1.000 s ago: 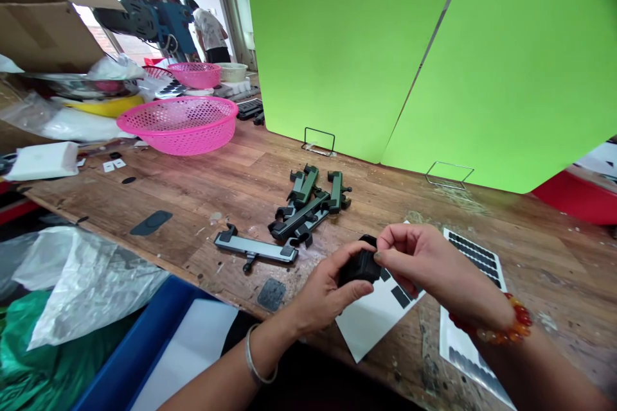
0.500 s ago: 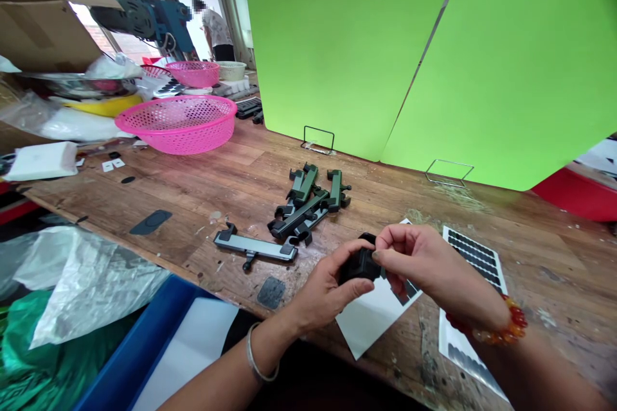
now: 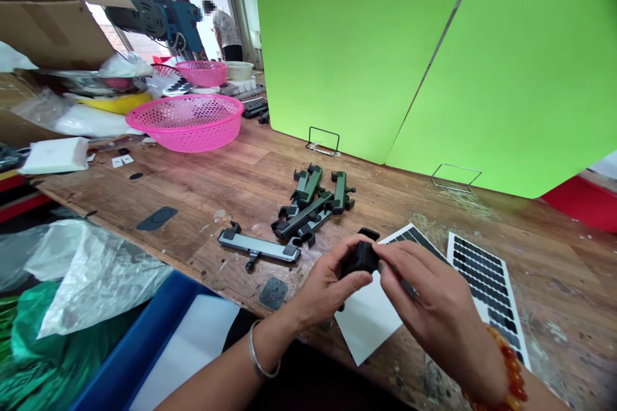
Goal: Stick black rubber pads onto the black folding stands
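Note:
My left hand (image 3: 322, 279) is wrapped round a black plastic bracket (image 3: 362, 258) with a hooked end, seen end-on and largely covered by the fingers. At its right side my right hand (image 3: 431, 292) has thumb and fingers pinched together against it; whether a small piece is between the fingertips cannot be made out. Beneath the hands lies a white sheet with black stickers (image 3: 369, 321). Just left of them a similar grey-faced bracket (image 3: 260, 246) with a ball-ended stem rests on the table, beside a pile of several green and black brackets (image 3: 306, 205).
A second sticker sheet (image 3: 486, 270) lies to the right on the wooden table (image 3: 222, 189). Tall green panels (image 3: 347, 45) stand behind. A pink basket (image 3: 187, 131), cardboard box (image 3: 53, 32) and plastic bags are at left; a blue bin (image 3: 139, 340) is below the edge. A person (image 3: 226, 32) stands far back.
My right hand has turned, its back now facing up and fingers pointing left at the bracket's side. The bracket has tilted in my left hand. The view has shifted slightly.

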A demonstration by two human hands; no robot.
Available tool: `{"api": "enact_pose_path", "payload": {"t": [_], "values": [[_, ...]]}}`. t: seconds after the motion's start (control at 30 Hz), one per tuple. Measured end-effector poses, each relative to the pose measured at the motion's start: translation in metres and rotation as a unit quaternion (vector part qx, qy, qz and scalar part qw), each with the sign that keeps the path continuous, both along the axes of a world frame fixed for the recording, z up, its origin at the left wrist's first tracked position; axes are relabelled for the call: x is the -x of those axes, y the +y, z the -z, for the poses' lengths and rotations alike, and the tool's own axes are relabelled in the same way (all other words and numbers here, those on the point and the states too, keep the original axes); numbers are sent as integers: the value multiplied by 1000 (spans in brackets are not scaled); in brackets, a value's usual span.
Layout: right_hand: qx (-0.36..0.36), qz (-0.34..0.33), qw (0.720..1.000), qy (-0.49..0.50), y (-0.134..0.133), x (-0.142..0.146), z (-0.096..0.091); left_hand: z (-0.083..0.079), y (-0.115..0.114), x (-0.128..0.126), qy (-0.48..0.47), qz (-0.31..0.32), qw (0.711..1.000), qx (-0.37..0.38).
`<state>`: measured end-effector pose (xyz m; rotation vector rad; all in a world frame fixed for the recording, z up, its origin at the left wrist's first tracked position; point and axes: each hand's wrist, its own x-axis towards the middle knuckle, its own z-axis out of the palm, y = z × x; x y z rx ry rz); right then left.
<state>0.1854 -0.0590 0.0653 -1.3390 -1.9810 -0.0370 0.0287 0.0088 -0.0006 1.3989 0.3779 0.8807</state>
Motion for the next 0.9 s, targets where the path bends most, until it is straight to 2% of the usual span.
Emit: {"api": "enact_pose_path", "payload": {"t": [0.1,0.2,0.27,0.33,0.4,0.47,0.53,0.63,0.7,0.73,0.8,0.83,0.9], "values": [[-42,-22,991,-122,-2,-3,-1,1,1,1,8,-4,1000,-4],[-103,-47,961,-253,-2,-4,-6,1,2,2,17,6,1000,-10],[-120,-55,947,-292,-4,-4,-7,1,2,0,21,24,999,-15],[-124,-56,948,-288,-7,-6,-5,1,1,-1,22,41,999,-25],[-109,-58,963,-241,-10,-10,-1,-2,-1,0,34,38,998,-38],[-61,-63,984,-158,-12,-17,5,-12,-3,7,70,30,995,-67],[-18,-65,996,-67,-13,-24,12,-29,-1,21,128,31,983,-125],[8,-24,999,28,-8,-35,30,-55,9,52,248,34,935,-251],[30,0,997,65,-2,-40,49,-59,22,76,354,6,878,-321],[42,5,996,76,2,-42,60,-56,30,88,406,-11,845,-348],[44,-3,996,80,11,-46,85,-39,48,109,486,-36,782,-389],[39,-8,997,72,16,-48,97,-27,56,118,512,-35,758,-403],[26,-17,998,47,25,-53,120,-1,68,131,540,-30,728,-421]]}}
